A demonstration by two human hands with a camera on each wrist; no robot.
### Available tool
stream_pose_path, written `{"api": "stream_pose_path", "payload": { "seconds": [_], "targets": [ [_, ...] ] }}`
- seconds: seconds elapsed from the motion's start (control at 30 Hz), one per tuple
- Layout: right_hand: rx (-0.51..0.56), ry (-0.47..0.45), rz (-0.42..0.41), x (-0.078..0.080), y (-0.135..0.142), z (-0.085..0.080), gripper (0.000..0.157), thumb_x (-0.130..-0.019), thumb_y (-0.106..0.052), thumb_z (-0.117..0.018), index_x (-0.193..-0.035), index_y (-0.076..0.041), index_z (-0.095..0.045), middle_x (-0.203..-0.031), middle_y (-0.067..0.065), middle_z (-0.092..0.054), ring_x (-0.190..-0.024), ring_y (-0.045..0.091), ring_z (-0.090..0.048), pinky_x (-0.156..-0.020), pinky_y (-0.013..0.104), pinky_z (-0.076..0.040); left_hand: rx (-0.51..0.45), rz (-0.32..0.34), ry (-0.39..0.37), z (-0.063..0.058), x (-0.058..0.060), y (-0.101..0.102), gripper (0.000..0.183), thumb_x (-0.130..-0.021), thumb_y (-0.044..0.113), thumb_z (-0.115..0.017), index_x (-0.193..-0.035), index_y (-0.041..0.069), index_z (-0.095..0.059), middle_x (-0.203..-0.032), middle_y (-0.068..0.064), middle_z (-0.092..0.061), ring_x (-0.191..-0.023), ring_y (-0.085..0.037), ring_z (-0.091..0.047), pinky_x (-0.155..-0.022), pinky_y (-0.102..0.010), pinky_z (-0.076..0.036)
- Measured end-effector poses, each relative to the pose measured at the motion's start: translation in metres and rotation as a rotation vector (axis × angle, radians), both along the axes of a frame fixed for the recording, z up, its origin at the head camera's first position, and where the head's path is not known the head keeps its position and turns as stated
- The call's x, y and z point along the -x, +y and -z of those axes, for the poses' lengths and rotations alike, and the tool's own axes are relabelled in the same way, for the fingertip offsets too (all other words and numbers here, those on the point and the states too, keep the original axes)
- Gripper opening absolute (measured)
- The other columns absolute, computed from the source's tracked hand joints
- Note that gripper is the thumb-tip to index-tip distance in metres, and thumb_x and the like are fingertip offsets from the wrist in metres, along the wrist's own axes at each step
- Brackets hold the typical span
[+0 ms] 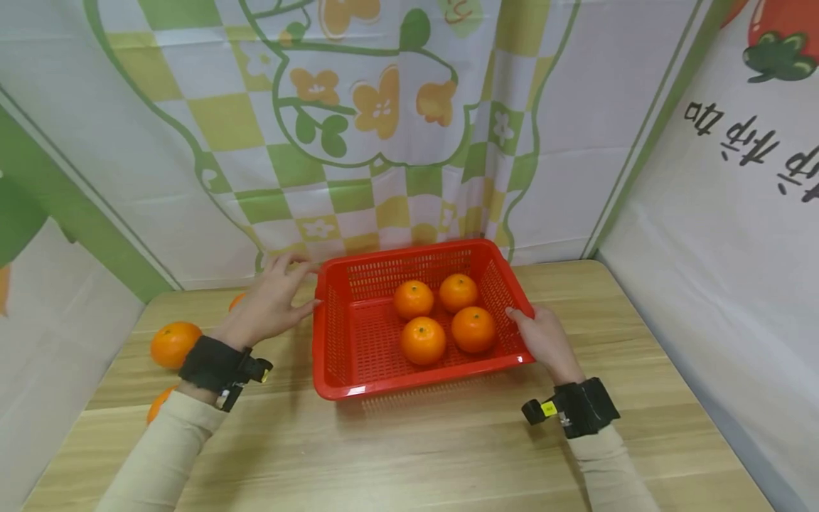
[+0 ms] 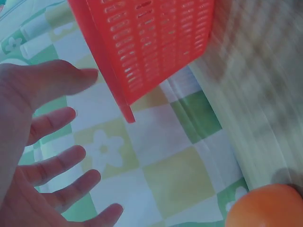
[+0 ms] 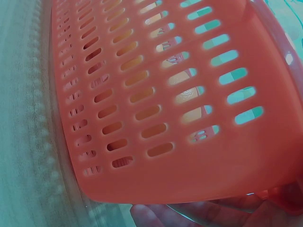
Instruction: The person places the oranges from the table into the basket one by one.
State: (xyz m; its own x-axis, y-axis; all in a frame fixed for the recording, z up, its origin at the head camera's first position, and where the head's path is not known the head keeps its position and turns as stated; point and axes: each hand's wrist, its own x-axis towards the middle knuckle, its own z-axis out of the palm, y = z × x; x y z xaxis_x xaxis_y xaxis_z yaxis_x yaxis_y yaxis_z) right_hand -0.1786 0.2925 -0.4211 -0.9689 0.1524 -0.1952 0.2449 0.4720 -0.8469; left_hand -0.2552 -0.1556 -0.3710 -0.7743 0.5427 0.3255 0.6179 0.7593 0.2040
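Observation:
A red plastic basket [image 1: 367, 387] with slotted sides sits on the table, its left part bare inside. Several oranges [image 1: 423, 341] lie together in its middle and right part. My right hand [image 1: 544, 338] grips the basket's right rim, thumb over the edge and fingers below; the right wrist view shows those fingers [image 3: 189, 215] under the slotted wall. At the left rim, my left hand [image 1: 269, 299] is spread, its thumb close to the edge. In the left wrist view, the fingers [image 2: 61, 161] of that hand hold nothing.
Left of the basket, an orange [image 1: 175, 345] lies on the wooden table [image 1: 409, 455]. Another orange [image 1: 160, 404] is partly hidden by my left forearm, and one more [image 1: 237, 301] peeks out behind my hand. A checked curtain [image 1: 384, 185] hangs along the table's far edge.

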Motion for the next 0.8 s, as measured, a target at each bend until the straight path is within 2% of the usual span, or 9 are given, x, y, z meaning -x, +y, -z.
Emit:
{"api": "stream_pose_path", "payload": {
  "seconds": [0.27,0.47,0.6,0.8],
  "targets": [
    [-0.013,0.006,0.001,0.002,0.001,0.001,0.048,-0.108,-0.037,-0.051,-0.129,0.004,-0.061,-0.109,0.018,-0.072,-0.086,0.021,-0.072,-0.071,0.026,-0.056,0.002,-0.049,-0.011,0.001,0.002,-0.012,0.048,-0.089,0.014,-0.081,-0.131,0.005,-0.060,-0.142,-0.031,-0.050,-0.130,-0.052,-0.045,-0.093,-0.072,-0.046],
    [-0.011,-0.002,-0.007,0.001,0.001,0.001,0.049,-0.108,-0.037,-0.050,-0.132,0.004,-0.061,-0.111,0.019,-0.072,-0.087,0.020,-0.072,-0.071,0.026,-0.056,0.003,-0.069,-0.018,0.005,0.005,-0.019,0.048,-0.089,0.016,-0.082,-0.130,0.004,-0.061,-0.140,-0.030,-0.050,-0.125,-0.053,-0.048,-0.094,-0.070,-0.046],
    [-0.009,-0.011,-0.007,0.001,0.001,0.001,0.050,-0.108,-0.038,-0.050,-0.133,0.004,-0.060,-0.113,0.020,-0.072,-0.088,0.020,-0.073,-0.072,0.026,-0.057,0.019,-0.093,-0.061,0.006,0.007,-0.023,0.048,-0.091,0.019,-0.080,-0.132,0.003,-0.060,-0.142,-0.030,-0.047,-0.126,-0.055,-0.045,-0.097,-0.071,-0.044],
    [0.009,-0.019,-0.015,-0.001,0.000,0.000,0.051,-0.109,-0.037,-0.049,-0.137,0.004,-0.058,-0.117,0.021,-0.072,-0.087,0.021,-0.074,-0.072,0.027,-0.060,0.021,-0.165,-0.141,0.009,0.010,-0.031,0.050,-0.093,0.022,-0.077,-0.135,0.001,-0.060,-0.147,-0.033,-0.043,-0.130,-0.059,-0.041,-0.101,-0.076,-0.040]
  ]
}}
